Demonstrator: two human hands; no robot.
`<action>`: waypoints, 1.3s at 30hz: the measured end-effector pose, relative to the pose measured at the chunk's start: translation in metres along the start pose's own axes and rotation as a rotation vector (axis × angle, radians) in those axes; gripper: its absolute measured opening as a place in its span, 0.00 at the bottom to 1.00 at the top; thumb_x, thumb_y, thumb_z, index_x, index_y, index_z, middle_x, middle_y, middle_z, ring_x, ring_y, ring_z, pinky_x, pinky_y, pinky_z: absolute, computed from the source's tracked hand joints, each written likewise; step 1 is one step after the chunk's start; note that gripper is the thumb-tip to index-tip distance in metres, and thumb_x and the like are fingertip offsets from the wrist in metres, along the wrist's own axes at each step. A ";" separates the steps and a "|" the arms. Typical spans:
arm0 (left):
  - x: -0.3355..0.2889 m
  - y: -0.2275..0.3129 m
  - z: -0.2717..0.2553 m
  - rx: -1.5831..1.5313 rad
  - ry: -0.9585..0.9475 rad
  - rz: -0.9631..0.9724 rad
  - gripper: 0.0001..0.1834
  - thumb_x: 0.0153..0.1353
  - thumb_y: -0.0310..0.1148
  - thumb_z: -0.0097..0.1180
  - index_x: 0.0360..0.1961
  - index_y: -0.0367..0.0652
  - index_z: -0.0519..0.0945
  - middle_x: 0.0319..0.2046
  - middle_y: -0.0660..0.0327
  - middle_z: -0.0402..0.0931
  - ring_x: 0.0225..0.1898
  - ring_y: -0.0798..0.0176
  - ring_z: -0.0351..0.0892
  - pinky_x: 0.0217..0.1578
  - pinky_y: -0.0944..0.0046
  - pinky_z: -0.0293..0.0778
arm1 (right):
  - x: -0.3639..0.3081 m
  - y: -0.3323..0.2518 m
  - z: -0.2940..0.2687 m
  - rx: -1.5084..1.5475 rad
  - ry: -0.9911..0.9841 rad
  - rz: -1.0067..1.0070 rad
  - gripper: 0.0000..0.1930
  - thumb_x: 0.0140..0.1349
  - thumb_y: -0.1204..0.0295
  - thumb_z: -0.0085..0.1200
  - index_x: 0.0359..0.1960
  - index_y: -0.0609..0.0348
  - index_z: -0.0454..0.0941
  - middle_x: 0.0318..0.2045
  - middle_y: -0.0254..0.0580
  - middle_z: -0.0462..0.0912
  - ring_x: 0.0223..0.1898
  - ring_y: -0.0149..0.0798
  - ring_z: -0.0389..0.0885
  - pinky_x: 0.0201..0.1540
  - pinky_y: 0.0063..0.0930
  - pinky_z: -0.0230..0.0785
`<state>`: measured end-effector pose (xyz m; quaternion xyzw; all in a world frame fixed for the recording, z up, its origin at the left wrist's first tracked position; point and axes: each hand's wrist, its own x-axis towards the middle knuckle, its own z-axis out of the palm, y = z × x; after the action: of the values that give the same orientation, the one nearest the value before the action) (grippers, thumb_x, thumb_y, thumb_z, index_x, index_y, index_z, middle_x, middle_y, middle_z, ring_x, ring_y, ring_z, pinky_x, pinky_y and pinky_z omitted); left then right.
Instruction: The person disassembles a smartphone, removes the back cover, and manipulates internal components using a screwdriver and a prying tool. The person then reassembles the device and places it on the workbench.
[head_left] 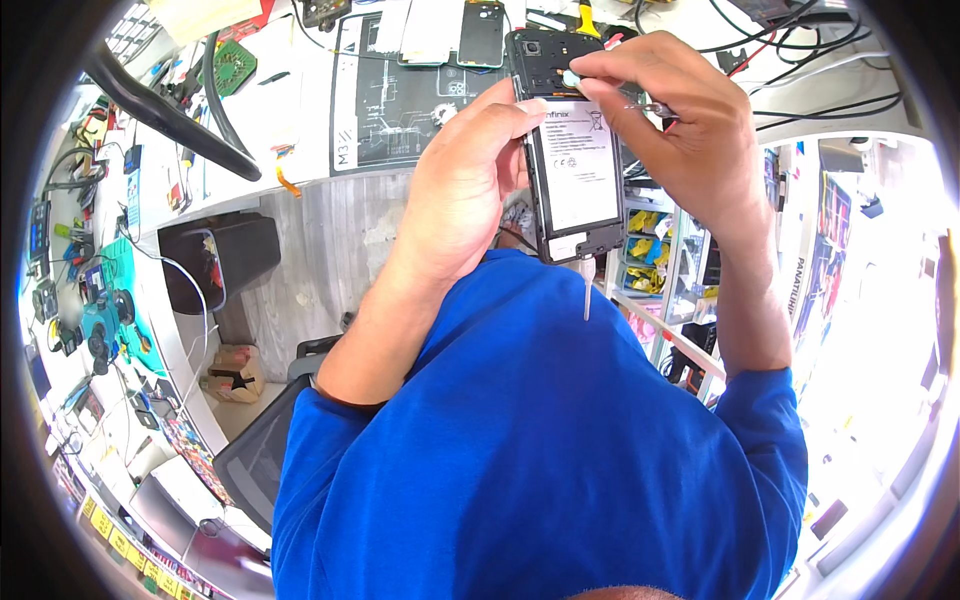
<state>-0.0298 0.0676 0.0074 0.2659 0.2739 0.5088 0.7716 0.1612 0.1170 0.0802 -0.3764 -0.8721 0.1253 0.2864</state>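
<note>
My left hand (462, 165) grips an opened smartphone (545, 215) by its left side, thumb lying over the upper part of the battery. With the back cover off, the white battery (583, 185) and the black upper section with the camera show. My right hand (700, 120) is closed at the phone's upper right, thumb and forefinger pinching a small pale piece (571, 78) against the black section. A thin metal-tipped tool (648, 107) sticks out between the right fingers; its kind is unclear. Below the phone, a thin whitish stick-like thing (587, 292) hangs before my blue shirt.
A dark printed work mat (375, 125) lies on the white bench, with another phone (481, 35) at its far edge. An orange flex cable (288, 172) rests at the bench edge. Black cables (820, 110) run at right. A dark bin (220, 262) stands lower left.
</note>
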 end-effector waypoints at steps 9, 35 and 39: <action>0.007 0.000 0.002 0.071 0.063 0.012 0.20 0.74 0.35 0.47 0.62 0.36 0.74 0.46 0.62 0.83 0.45 0.72 0.84 0.46 0.68 0.80 | 0.013 0.005 0.006 -0.177 -0.034 -0.129 0.10 0.57 0.78 0.68 0.42 0.57 0.88 0.37 0.41 0.87 0.41 0.44 0.84 0.45 0.34 0.75; 0.017 0.002 0.009 0.020 0.090 -0.032 0.12 0.72 0.39 0.50 0.45 0.43 0.79 0.38 0.68 0.79 0.39 0.75 0.77 0.42 0.68 0.73 | 0.025 0.020 0.001 -0.154 -0.146 -0.182 0.08 0.59 0.79 0.66 0.39 0.60 0.83 0.36 0.40 0.84 0.40 0.45 0.82 0.43 0.35 0.74; 0.018 -0.001 0.004 0.088 0.080 -0.032 0.12 0.72 0.39 0.50 0.45 0.43 0.79 0.38 0.67 0.79 0.38 0.75 0.77 0.42 0.68 0.72 | 0.029 0.018 -0.004 -0.133 -0.195 -0.184 0.09 0.56 0.81 0.65 0.38 0.59 0.82 0.34 0.39 0.82 0.38 0.42 0.80 0.40 0.34 0.72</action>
<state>-0.0205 0.0836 0.0067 0.2746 0.3310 0.4940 0.7556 0.1581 0.1508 0.0870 -0.2991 -0.9330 0.0763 0.1849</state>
